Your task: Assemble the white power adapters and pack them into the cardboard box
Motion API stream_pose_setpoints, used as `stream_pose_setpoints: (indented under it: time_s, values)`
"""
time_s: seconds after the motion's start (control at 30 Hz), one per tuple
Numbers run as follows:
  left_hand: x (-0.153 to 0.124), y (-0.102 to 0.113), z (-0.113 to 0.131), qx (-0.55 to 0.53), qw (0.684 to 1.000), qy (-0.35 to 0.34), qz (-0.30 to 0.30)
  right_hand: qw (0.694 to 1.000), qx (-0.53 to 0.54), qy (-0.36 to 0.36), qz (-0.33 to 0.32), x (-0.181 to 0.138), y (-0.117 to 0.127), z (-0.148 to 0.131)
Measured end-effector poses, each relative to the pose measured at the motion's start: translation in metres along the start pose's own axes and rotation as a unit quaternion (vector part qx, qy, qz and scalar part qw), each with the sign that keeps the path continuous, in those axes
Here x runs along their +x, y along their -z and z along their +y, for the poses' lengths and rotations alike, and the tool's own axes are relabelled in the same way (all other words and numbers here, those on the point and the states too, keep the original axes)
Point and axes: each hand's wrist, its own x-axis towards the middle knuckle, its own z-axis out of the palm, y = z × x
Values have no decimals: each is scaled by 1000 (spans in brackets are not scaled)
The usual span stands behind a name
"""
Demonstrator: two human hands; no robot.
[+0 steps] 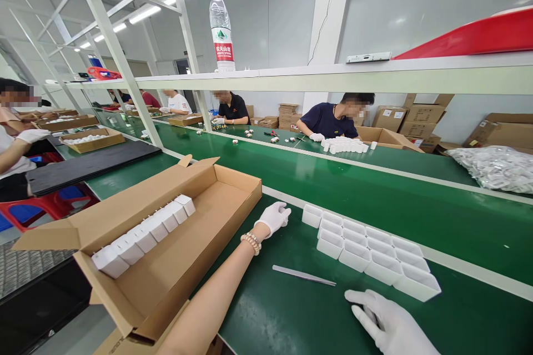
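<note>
My left hand [273, 218], in a white glove, hovers over or rests on the green bench between the carton and the cups; its fingers are loosely bent and slightly apart, with nothing visible in them. At the lower right is my right hand [387, 319], also gloved, thumb and fingers apart and holding nothing I can see. Tweezers [303, 275] lie on the bench between both hands. Beyond the right hand stand white open-topped square cups [378, 266] packed in rows. Inside the open cardboard box [200, 222] on the left, a row of white square pieces [144, 236] lines one side.
A shelf [291, 79] crosses above the bench, bearing a water bottle [221, 33] and a red tray [474, 36]. Across the green conveyor belt [333, 188], a co-worker [333, 119] bends beside more white parts. A clear bag [495, 166] lies far right.
</note>
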Motion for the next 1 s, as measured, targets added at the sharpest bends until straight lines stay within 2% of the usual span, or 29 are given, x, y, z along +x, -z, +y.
stream_pose_setpoints:
  time_s: [0.37, 0.7, 1.0]
  values:
    - [-2, -6, -2, -26, 1000, -9, -6, 1000, 8, -4, -2, 0, -2, 1]
    - [0, 8, -6, -33, 999, 10, -14, 1000, 10, -4, 0, -1, -2, 1]
    - [-1, -7, 0, -23, 1000, -4, -10, 1000, 21, -8, -4, 0, -1, 1]
